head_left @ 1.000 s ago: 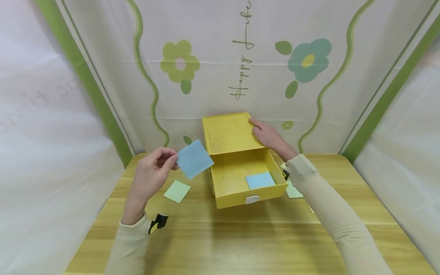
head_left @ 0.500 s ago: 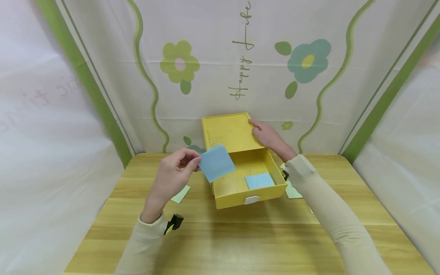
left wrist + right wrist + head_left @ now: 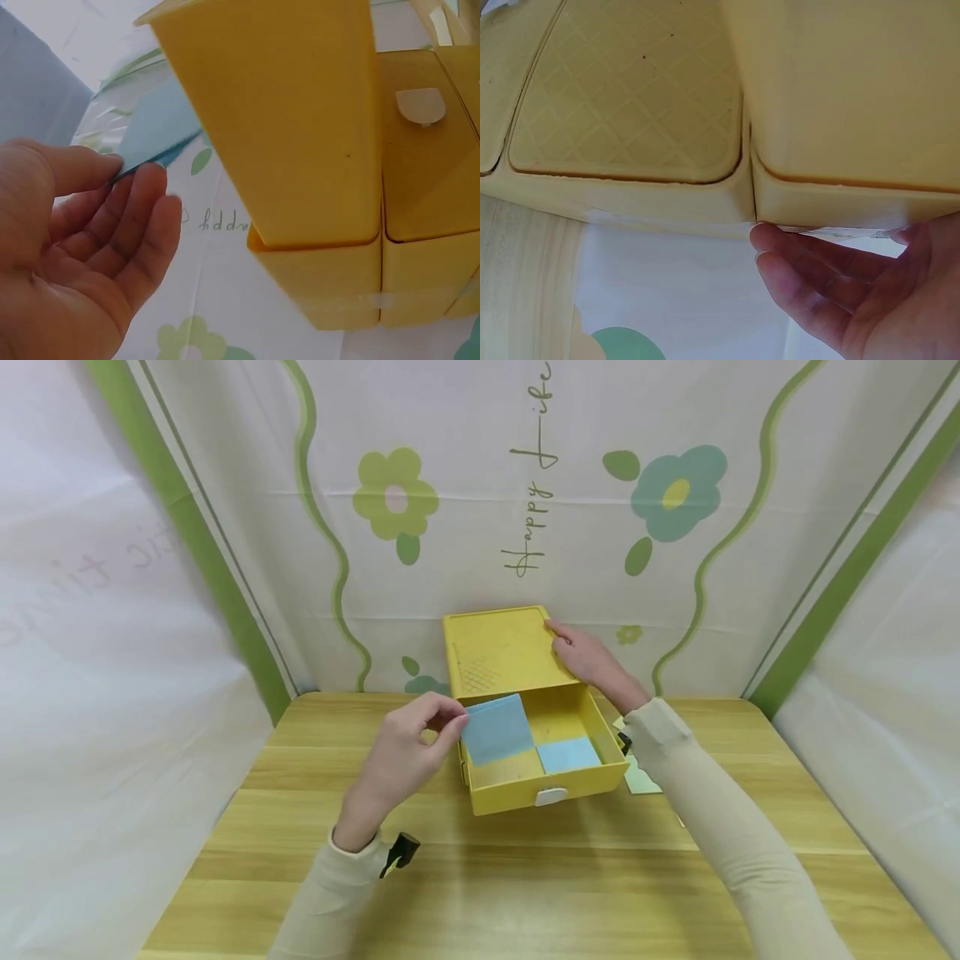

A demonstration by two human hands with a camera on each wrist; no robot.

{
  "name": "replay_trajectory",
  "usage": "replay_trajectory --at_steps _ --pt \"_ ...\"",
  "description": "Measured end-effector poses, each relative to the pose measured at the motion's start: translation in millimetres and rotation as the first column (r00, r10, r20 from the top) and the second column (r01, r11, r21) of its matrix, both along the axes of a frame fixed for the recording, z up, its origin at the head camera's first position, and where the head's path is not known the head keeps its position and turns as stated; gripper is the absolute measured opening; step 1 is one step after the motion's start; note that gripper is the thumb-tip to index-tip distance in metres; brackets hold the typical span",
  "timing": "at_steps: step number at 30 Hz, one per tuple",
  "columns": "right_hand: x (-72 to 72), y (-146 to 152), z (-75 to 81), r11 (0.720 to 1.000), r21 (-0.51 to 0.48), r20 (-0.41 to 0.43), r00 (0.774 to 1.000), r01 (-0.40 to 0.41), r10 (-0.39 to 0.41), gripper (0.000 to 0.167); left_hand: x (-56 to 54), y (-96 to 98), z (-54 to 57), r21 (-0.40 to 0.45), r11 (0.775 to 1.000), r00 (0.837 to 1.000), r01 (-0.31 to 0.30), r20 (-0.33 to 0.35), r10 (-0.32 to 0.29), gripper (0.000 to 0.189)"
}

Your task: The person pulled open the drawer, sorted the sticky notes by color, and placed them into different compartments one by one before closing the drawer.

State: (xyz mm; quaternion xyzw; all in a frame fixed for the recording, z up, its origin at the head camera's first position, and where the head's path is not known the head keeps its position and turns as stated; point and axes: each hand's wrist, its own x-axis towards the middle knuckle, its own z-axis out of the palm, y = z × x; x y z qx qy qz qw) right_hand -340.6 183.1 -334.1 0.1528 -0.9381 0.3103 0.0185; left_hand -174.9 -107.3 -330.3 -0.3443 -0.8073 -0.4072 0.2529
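My left hand (image 3: 408,752) pinches a square blue sticky note (image 3: 498,731) by its left edge between thumb and fingertips. The note hangs over the left part of a pulled-out yellow drawer (image 3: 510,797). A second blue sticky note (image 3: 568,755) lies inside that drawer at the front right. In the left wrist view the held note (image 3: 161,120) extends from the fingertips beside the drawer's wall. My right hand (image 3: 588,656) rests against the right side of the yellow drawer cabinet (image 3: 506,647), its index finger along the top edge. In the right wrist view the fingers (image 3: 787,285) touch the cabinet's side.
A pale green sticky note (image 3: 641,777) lies on the wooden table (image 3: 525,893) right of the drawer, partly behind the right sleeve. Lower drawers with a white handle (image 3: 421,105) show in the left wrist view. A printed white curtain (image 3: 480,510) hangs close behind the cabinet.
My left hand has carried the blue sticky note rightward, from left of the drawer to over it, and slightly down. A green note on the left is now hidden. The right hand stays put.
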Motion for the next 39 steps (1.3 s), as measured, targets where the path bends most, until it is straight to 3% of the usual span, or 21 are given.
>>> replay_trajectory --at_steps 4,17,28,39 --pt "0.4 0.3 0.1 1.000 -0.008 -0.006 1.000 0.005 -0.005 0.054 0.1 5.9 -2.8 -0.082 0.996 0.998 -0.021 -0.058 0.016 0.005" --pt "-0.2 0.1 -2.3 1.000 -0.008 -0.010 1.000 -0.001 0.001 0.055 1.2 15.3 -10.9 -0.194 0.981 0.998 -0.002 -0.065 -0.011 0.002" --pt "-0.2 2.1 -1.4 1.000 -0.019 0.009 1.000 0.006 -0.006 0.054 -1.6 25.9 -13.8 -0.250 0.968 0.993 -0.013 -0.115 -0.016 0.006" --pt "-1.3 1.4 -1.4 1.000 -0.012 0.001 1.000 -0.002 0.002 0.055 -0.3 25.3 -15.4 -0.319 0.944 0.984 -0.087 -0.175 0.032 0.005"
